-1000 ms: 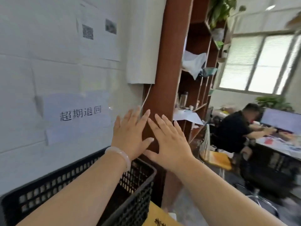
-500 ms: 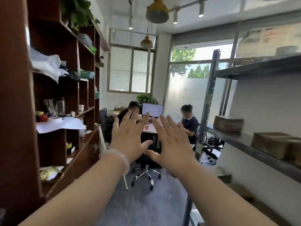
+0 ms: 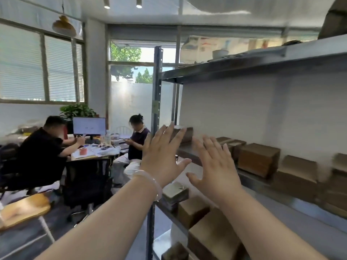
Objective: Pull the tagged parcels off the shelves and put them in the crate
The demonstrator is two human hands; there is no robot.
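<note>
While both bare arms stretch forward, the left hand point(image 3: 161, 160) and the right hand point(image 3: 217, 168) hang side by side in front of a grey metal shelf rack point(image 3: 157, 91). Their palms face away and their fingers are straight and spread wide, holding nothing. A pale, glassy bracelet point(image 3: 151, 182) circles the left wrist.

A row of brown cardboard parcels point(image 3: 258, 159) sits on the rack's middle shelf, beyond and to the right of the right hand. The ones at the far right are smeared by blur. One more brown box point(image 3: 185, 134) stands at the near end of that shelf. The left fingertips overlap it in the view, though they seem to stop short of it. Larger plain cardboard boxes point(image 3: 212, 239) lie on the lower shelf beneath the right forearm, and a small squarish packet point(image 3: 175, 192) rests just under the left wrist. Any tags are too blurred to make out.

Well apart on the left, two seated people point(image 3: 42, 147) share a cluttered desk point(image 3: 90, 156) with a lit monitor point(image 3: 89, 126).
</note>
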